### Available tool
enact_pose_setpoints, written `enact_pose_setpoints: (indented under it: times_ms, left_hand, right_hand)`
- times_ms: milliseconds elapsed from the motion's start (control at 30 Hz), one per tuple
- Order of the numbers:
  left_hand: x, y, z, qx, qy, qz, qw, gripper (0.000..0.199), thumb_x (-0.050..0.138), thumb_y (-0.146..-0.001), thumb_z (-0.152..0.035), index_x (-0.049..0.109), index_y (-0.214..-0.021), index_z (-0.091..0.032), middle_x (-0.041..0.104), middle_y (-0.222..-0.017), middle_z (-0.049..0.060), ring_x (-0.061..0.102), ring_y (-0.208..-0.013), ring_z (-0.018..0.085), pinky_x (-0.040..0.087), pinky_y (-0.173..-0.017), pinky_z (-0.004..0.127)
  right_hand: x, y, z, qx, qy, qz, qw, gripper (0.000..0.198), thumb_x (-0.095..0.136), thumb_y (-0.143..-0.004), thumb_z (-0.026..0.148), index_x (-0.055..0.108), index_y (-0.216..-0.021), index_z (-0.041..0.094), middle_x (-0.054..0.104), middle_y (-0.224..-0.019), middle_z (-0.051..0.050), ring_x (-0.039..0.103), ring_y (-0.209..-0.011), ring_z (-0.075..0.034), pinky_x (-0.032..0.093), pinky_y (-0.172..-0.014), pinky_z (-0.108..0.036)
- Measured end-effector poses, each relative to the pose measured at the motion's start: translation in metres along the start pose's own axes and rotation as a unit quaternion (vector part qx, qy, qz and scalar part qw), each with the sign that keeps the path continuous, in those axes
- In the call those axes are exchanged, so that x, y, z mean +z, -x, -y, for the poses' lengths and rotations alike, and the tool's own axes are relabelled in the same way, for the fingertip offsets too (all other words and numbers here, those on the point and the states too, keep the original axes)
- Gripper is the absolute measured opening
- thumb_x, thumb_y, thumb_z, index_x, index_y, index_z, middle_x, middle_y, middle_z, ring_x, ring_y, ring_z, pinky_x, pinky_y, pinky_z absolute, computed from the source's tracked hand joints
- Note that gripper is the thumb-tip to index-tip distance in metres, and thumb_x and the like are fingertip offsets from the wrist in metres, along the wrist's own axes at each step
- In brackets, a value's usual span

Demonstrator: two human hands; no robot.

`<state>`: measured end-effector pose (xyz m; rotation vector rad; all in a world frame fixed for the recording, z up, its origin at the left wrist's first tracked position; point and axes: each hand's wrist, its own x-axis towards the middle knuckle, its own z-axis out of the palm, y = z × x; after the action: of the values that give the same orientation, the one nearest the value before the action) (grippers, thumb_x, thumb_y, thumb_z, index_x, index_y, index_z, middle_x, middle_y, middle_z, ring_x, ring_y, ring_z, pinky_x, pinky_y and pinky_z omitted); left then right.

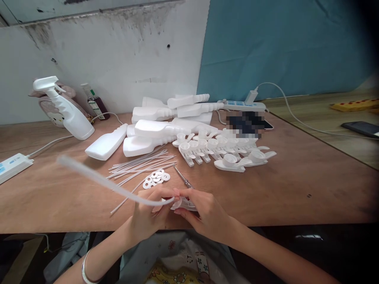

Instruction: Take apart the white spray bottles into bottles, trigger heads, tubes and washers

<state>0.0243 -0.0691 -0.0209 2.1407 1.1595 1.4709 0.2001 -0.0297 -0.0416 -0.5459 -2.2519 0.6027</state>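
Observation:
At the table's front edge, my left hand (149,211) pinches the end of a thin white plastic tube (103,181), whose free end sticks out to the upper left. Close against it, my right hand (211,215) grips a white trigger spray head (188,204), partly covered by the fingers. The tube's end meets the spray head; whether it is inside cannot be seen. Just beyond my hands lie a screwdriver (185,179) and a small heap of white ring washers (157,177). More loose tubes (142,163) are spread behind the washers.
Several white spray heads (213,146) stand in rows at centre right. Behind them white bottles (160,128) are piled up. An assembled spray bottle (66,108) leans at the left near a dark bottle (99,104). Power strips (241,105) and cables lie around the table (296,189).

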Motion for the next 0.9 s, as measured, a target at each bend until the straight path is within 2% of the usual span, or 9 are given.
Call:
enact_pose_setpoints:
  times_ms: [133, 233, 400, 467, 567, 633, 733, 800, 900]
  left_hand:
    - [0.000, -0.004, -0.001, -0.151, 0.110, -0.051, 0.981, 0.009, 0.064, -0.072, -0.013, 0.058, -0.077, -0.014, 0.065, -0.074, 0.005, 0.064, -0.067, 0.015, 0.054, -0.060, 0.023]
    - [0.001, -0.007, -0.006, -0.237, 0.185, -0.097, 0.949, 0.014, 0.067, -0.071, -0.019, 0.055, -0.075, -0.014, 0.064, -0.072, 0.005, 0.065, -0.066, 0.016, 0.056, -0.059, 0.024]
    - [-0.017, -0.014, -0.008, -0.211, 0.207, -0.060, 0.953, 0.028, 0.073, -0.064, -0.021, 0.058, -0.088, -0.014, 0.066, -0.085, 0.008, 0.064, -0.083, 0.020, 0.053, -0.074, 0.029]
    - [-0.039, -0.021, 0.006, -0.221, 0.162, -0.059, 0.960, 0.046, 0.075, -0.062, -0.025, 0.056, -0.102, -0.015, 0.065, -0.094, 0.010, 0.061, -0.092, 0.022, 0.051, -0.079, 0.031]
    - [-0.085, -0.034, 0.044, -0.264, -0.003, -0.144, 0.954, 0.051, 0.068, -0.068, -0.038, 0.051, -0.110, -0.014, 0.059, -0.108, 0.013, 0.055, -0.103, 0.025, 0.045, -0.085, 0.037]
    - [-0.116, -0.039, 0.073, -0.288, -0.177, -0.175, 0.925, 0.066, 0.075, -0.055, -0.044, 0.053, -0.107, -0.010, 0.056, -0.112, 0.016, 0.046, -0.111, 0.034, 0.034, -0.094, 0.049]
    - [-0.151, -0.041, 0.105, -0.311, -0.327, -0.134, 0.882, 0.078, 0.078, -0.044, -0.050, 0.054, -0.105, -0.007, 0.057, -0.105, 0.016, 0.032, -0.119, 0.045, 0.022, -0.094, 0.061]
    - [-0.164, -0.040, 0.117, -0.325, -0.362, -0.100, 0.868, 0.076, 0.077, -0.044, -0.051, 0.055, -0.103, -0.007, 0.059, -0.099, 0.014, 0.037, -0.117, 0.044, 0.026, -0.092, 0.059]
    - [-0.176, -0.038, 0.125, -0.348, -0.355, -0.101, 0.862, 0.070, 0.077, -0.045, -0.050, 0.057, -0.097, -0.007, 0.061, -0.086, 0.007, 0.053, -0.101, 0.032, 0.041, -0.083, 0.039]
  right_hand:
    - [0.000, 0.001, 0.003, 0.035, -0.063, -0.003, 0.997, 0.048, 0.061, -0.077, 0.021, 0.038, -0.119, 0.023, 0.062, -0.106, -0.005, 0.062, -0.090, -0.017, 0.052, -0.076, -0.028]
    - [0.000, 0.002, 0.007, 0.093, -0.146, -0.047, 0.984, 0.061, 0.067, -0.072, 0.021, 0.031, -0.122, 0.024, 0.062, -0.103, -0.005, 0.063, -0.082, -0.014, 0.054, -0.066, -0.023]
    - [-0.007, 0.004, 0.010, 0.136, -0.230, -0.113, 0.957, 0.045, 0.068, -0.070, 0.021, 0.042, -0.107, 0.024, 0.063, -0.091, -0.003, 0.061, -0.068, -0.012, 0.051, -0.054, -0.018]
    - [-0.010, 0.004, 0.010, 0.139, -0.244, -0.159, 0.947, 0.044, 0.068, -0.071, 0.023, 0.043, -0.108, 0.024, 0.061, -0.091, -0.004, 0.060, -0.070, -0.012, 0.051, -0.058, -0.020]
    - [-0.012, 0.002, 0.010, 0.162, -0.254, -0.179, 0.937, 0.046, 0.066, -0.072, 0.024, 0.041, -0.111, 0.023, 0.059, -0.095, -0.006, 0.060, -0.077, -0.015, 0.052, -0.062, -0.024]
    - [-0.012, 0.001, 0.011, 0.173, -0.260, -0.171, 0.935, 0.045, 0.067, -0.072, 0.024, 0.041, -0.109, 0.023, 0.059, -0.096, -0.006, 0.060, -0.079, -0.016, 0.053, -0.063, -0.025]
    - [-0.011, -0.002, 0.014, 0.168, -0.260, -0.161, 0.937, 0.034, 0.067, -0.071, 0.023, 0.044, -0.097, 0.022, 0.062, -0.094, -0.006, 0.061, -0.077, -0.016, 0.053, -0.061, -0.024]
    - [-0.012, -0.004, 0.015, 0.156, -0.252, -0.154, 0.943, 0.026, 0.067, -0.071, 0.022, 0.048, -0.088, 0.021, 0.064, -0.093, -0.006, 0.062, -0.075, -0.016, 0.052, -0.058, -0.023]
    - [-0.014, -0.005, 0.014, 0.149, -0.242, -0.146, 0.947, 0.020, 0.067, -0.071, 0.023, 0.051, -0.082, 0.021, 0.064, -0.095, -0.006, 0.062, -0.075, -0.016, 0.051, -0.058, -0.023]
